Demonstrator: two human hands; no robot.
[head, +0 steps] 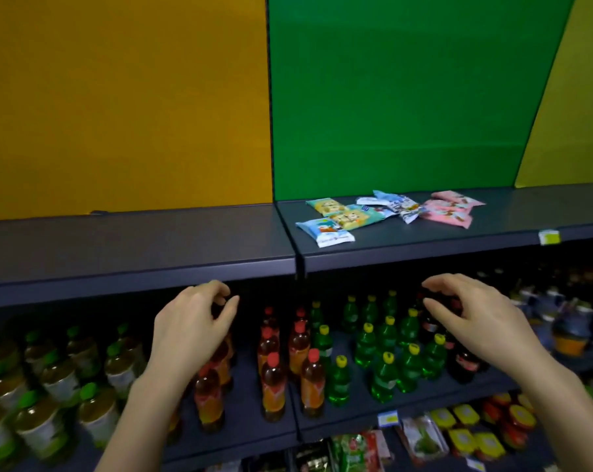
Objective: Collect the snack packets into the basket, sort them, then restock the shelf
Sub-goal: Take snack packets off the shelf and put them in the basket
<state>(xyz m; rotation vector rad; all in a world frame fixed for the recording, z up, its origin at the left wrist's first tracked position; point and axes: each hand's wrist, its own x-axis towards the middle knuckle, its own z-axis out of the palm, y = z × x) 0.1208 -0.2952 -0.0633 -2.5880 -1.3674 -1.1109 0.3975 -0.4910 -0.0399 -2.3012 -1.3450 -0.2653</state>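
The snack packets (351,216) were seen scattered on the upper shelf (424,245), before the green panel (407,97). Left grip (193,321) & right grip (472,315) were held below the shelf edge, fingers relaxed, nothing grasped.

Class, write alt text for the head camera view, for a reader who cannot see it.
A bare left hand and right hand hover empty below a dark grey shelf where colourful plastic snack packets lie scattered before a green back panel; bottled drinks fill the shelf beneath.
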